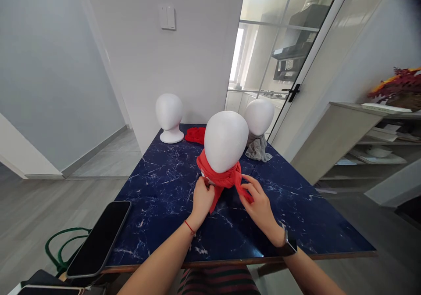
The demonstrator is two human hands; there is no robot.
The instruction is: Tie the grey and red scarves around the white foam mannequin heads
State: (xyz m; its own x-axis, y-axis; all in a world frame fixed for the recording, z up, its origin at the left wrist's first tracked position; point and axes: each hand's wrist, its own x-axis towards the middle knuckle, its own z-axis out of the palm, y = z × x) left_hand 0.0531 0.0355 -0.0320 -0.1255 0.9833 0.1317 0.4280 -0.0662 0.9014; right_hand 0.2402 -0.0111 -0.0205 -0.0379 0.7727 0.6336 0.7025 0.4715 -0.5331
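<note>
A white mannequin head (226, 139) stands near the middle of the table, with a coral-red scarf (221, 178) wrapped and knotted round its neck. Low on the scarf's left front, my left hand (203, 198) is closed, its fingers pinching the red cloth. My right hand (258, 203) grips the loose end on the right between thumb and fingers. Another scarf tail hangs down between both hands towards the tabletop. The back of the neck is hidden behind the head.
The dark blue marbled table (164, 198) also bears a bare mannequin head (169, 113) back left, a bundled red cloth (195, 135) beside it, and another head (259, 116) with a grey scarf (258, 149) back right. A phone (100, 238) lies at the front left corner.
</note>
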